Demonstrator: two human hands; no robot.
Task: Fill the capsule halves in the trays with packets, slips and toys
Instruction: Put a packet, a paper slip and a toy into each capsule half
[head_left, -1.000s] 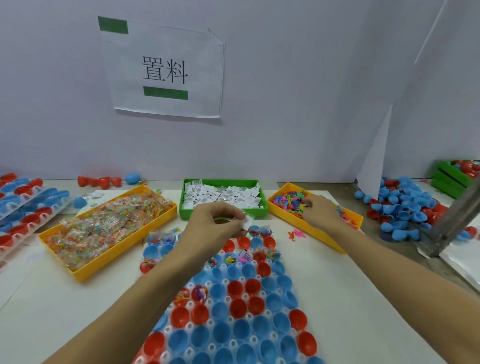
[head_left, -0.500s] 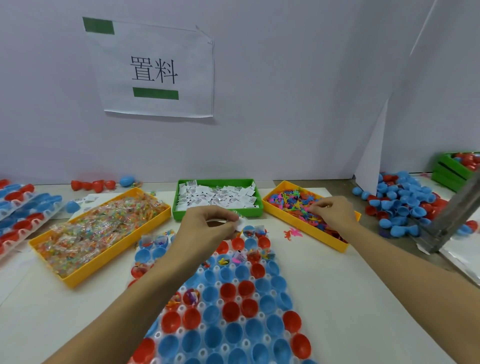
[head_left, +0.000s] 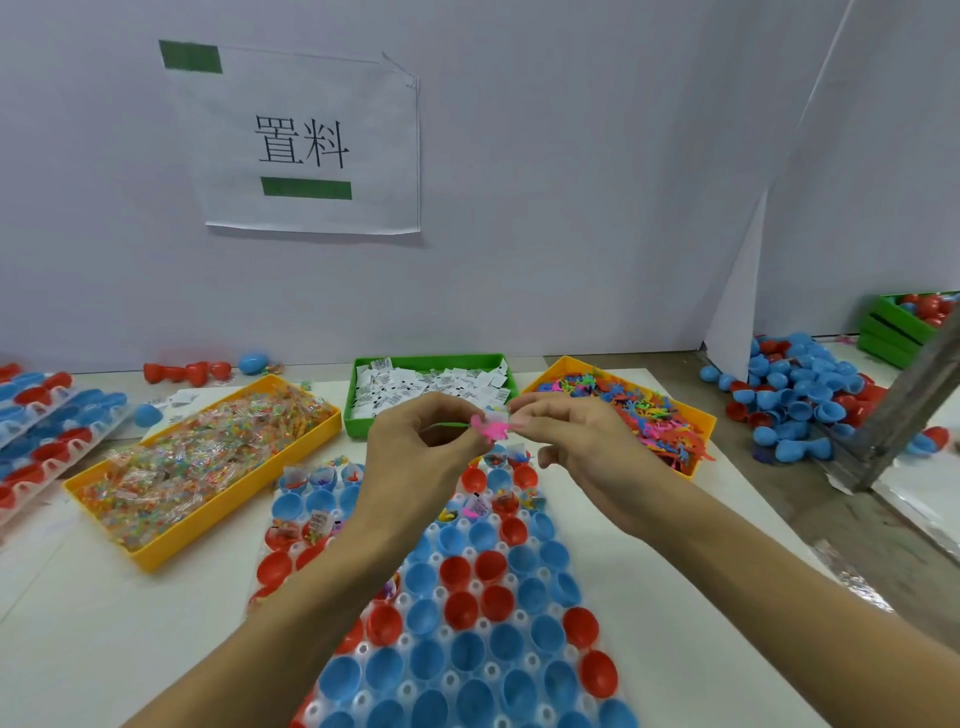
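A clear tray (head_left: 530, 662) of red and blue capsule halves lies in front of me; several far halves hold packets, slips and toys. Above its far end my two hands meet. My left hand (head_left: 415, 441) pinches a white slip (head_left: 496, 415) with something thin and green. My right hand (head_left: 566, 431) pinches a pink toy (head_left: 491, 430) right against the left fingertips. Behind stand a yellow bin of clear packets (head_left: 197, 457), a green bin of white slips (head_left: 426, 387) and a yellow bin of coloured toys (head_left: 639, 410).
More filled capsule trays (head_left: 47, 431) lie at the far left. A heap of loose blue and red capsule halves (head_left: 800, 395) sits at the right, with green crates (head_left: 904, 322) behind it and a grey metal bar (head_left: 904, 410) slanting across.
My right hand has left the toy bin and come left with a pink toy to meet my left hand. The left hand has kept its slip above the tray's far end.
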